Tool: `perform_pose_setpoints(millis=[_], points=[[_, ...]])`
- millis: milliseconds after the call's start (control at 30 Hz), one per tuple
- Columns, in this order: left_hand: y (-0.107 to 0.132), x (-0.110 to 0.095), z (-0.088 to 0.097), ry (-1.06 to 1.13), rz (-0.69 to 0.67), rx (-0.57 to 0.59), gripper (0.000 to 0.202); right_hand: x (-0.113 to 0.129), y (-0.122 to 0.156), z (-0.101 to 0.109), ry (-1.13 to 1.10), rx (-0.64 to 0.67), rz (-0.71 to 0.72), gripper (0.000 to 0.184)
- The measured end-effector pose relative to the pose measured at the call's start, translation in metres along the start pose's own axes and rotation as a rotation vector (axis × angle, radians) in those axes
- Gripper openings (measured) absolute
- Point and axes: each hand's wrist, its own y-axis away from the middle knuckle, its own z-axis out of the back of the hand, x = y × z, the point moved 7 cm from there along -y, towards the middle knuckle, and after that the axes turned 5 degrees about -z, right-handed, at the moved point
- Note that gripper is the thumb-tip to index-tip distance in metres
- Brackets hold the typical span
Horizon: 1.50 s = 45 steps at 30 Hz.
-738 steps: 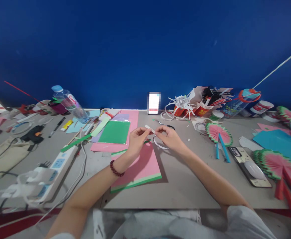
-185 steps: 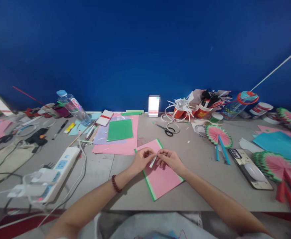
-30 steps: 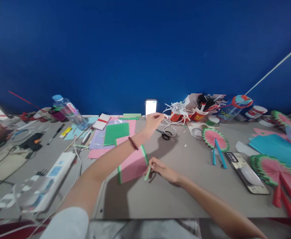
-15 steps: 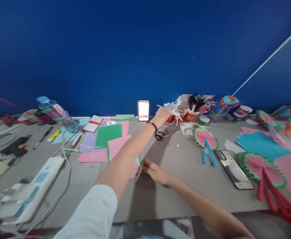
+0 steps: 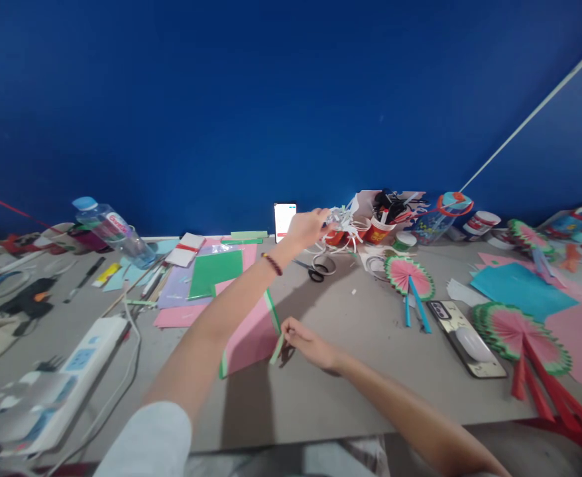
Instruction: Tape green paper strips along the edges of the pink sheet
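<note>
My left hand (image 5: 305, 228), a bead bracelet on its wrist, is stretched out over the table near a red cup stuffed with white paper strips (image 5: 343, 227); its fingers look loosely open with nothing in them. My right hand (image 5: 309, 342) rests on the table and pinches a thin green paper strip (image 5: 277, 348) at the right edge of a pink sheet with a green border (image 5: 251, 338). Black scissors (image 5: 313, 271) lie just below my left hand.
A green sheet (image 5: 216, 271) lies on pink and purple paper. A water bottle (image 5: 112, 228), glue gun (image 5: 25, 301) and power strip (image 5: 79, 361) are at left. Pink-green paper fans (image 5: 410, 277) (image 5: 520, 328), a phone (image 5: 465, 328) and blue paper (image 5: 520, 291) are at right.
My left hand has let go of the strip, reached far out to the cup of white strips and is now drawn back a little from it. My right hand stays holding the green strip.
</note>
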Motion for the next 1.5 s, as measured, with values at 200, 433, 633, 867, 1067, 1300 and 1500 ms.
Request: perform_pose_setpoints(millis=[200,433,633,867,1067,1300,1500], points=[[0.13,0.059,0.032,0.597,0.328,-0.131,0.033,-0.003,-0.003,0.006,-0.101,-0.016,-0.041,0.042],[0.248,0.023,-0.025,1.214,0.559,0.125,0.036,-0.006,-0.006,0.019,-0.134,-0.186,-0.063,0.045],[0.261,0.001,-0.033,1.306,0.649,-0.014,0.034,0.006,0.0,0.027,0.009,-0.354,0.001,0.042],[0.264,-0.004,-0.035,1.274,0.614,0.039,0.029,0.002,0.0,0.026,0.058,-0.377,0.028,0.038],[0.265,-0.011,-0.038,1.287,0.598,0.082,0.03,0.004,0.001,0.024,0.058,-0.392,0.023,0.036],[0.267,-0.017,-0.041,1.58,0.716,0.098,0.034,0.006,0.001,0.027,-0.143,-0.301,0.038,0.034],[0.271,-0.021,-0.049,1.707,0.799,0.127,0.036,0.009,0.003,0.016,-0.132,-0.19,-0.063,0.022]])
